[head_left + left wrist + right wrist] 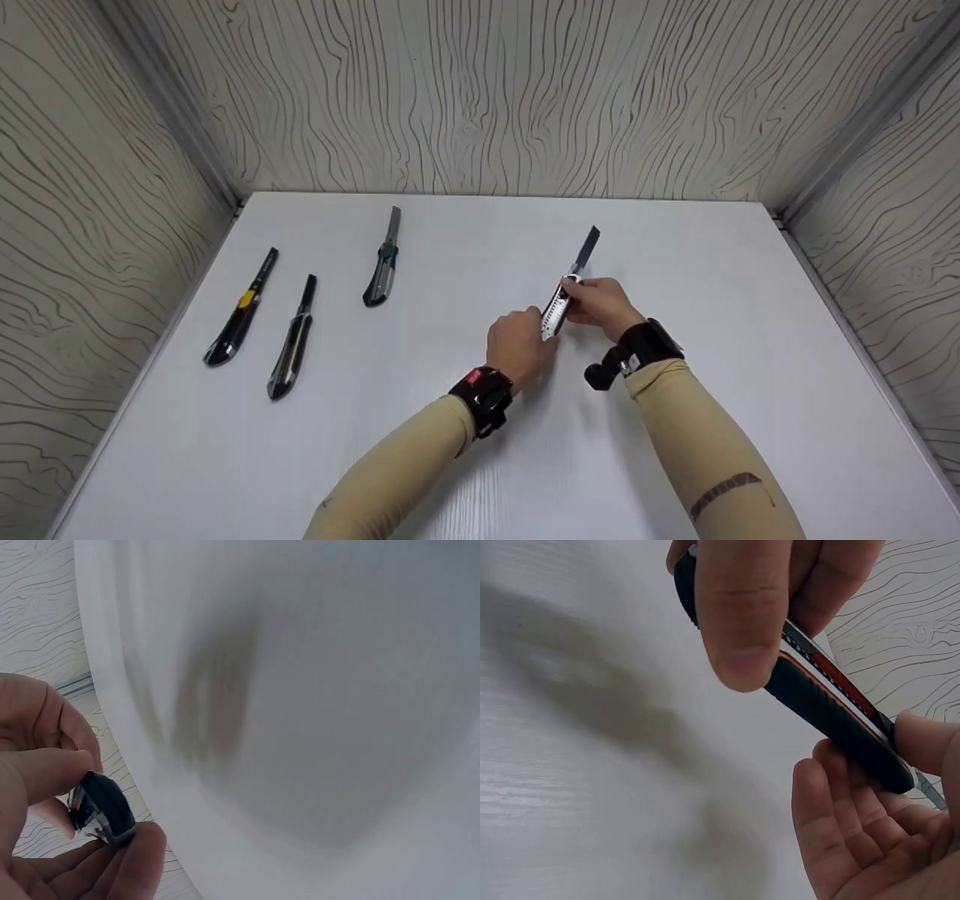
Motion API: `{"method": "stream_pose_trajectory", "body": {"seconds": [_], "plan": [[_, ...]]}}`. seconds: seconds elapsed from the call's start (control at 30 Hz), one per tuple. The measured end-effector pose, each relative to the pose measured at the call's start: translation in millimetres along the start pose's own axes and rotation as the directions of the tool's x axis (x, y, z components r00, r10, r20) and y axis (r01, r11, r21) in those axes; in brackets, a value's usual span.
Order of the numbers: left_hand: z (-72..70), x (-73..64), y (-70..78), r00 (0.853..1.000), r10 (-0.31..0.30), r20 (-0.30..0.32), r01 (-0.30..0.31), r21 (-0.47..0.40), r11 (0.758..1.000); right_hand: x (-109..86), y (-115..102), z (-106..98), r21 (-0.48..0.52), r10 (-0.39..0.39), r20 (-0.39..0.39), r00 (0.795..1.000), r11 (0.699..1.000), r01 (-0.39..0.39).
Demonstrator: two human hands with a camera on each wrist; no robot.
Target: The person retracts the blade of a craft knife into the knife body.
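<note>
Both hands hold one snap-off utility knife, slanted over the white table with its dark blade extended toward the back. My left hand grips the rear end of the handle. At the blade end, my right hand pinches the handle, thumb on its upper face near the slider. The right wrist view shows the knife's dark green handle with orange trim and a metal channel, and a bit of blade beyond the right thumb. In the left wrist view the handle's butt shows between fingers.
Three more utility knives lie on the white table to the left: a black one with a yellow slider, a black-and-silver one, and a green-and-silver one. Their blades are extended. Wood-patterned panels enclose the back and sides.
</note>
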State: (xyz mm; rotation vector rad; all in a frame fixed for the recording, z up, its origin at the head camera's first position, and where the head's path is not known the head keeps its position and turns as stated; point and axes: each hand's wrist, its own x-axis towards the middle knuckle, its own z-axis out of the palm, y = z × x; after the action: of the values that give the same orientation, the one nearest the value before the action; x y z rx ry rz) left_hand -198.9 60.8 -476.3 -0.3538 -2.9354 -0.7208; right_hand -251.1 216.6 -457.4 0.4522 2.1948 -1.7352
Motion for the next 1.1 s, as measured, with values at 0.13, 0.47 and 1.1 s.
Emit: {"method": "stream_pose_trajectory", "body": {"seconds": [0.13, 0.47, 1.1], "plan": [[2.2, -5.1, 0.2, 1.0, -0.006, -0.015, 0.006, -0.006, 1.0, 1.1, 1, 4, 0.03, 0.003, 0.0, 1.0, 1.0, -0.003], [-3.6, -6.8, -5.5, 0.992, -0.041, 0.123, 0.07, -0.245, 0.967, 2.7, 0, 12, 0.053, -0.024, 0.008, 1.0, 0.998, 0.023], [0.1, -0.3, -30.7, 0.9, -0.025, 0.436, 0.324, -0.629, 0.707, 4.3, -5, 14, 0.029, -0.046, 0.048, 0.998, 0.999, 0.044]]}}
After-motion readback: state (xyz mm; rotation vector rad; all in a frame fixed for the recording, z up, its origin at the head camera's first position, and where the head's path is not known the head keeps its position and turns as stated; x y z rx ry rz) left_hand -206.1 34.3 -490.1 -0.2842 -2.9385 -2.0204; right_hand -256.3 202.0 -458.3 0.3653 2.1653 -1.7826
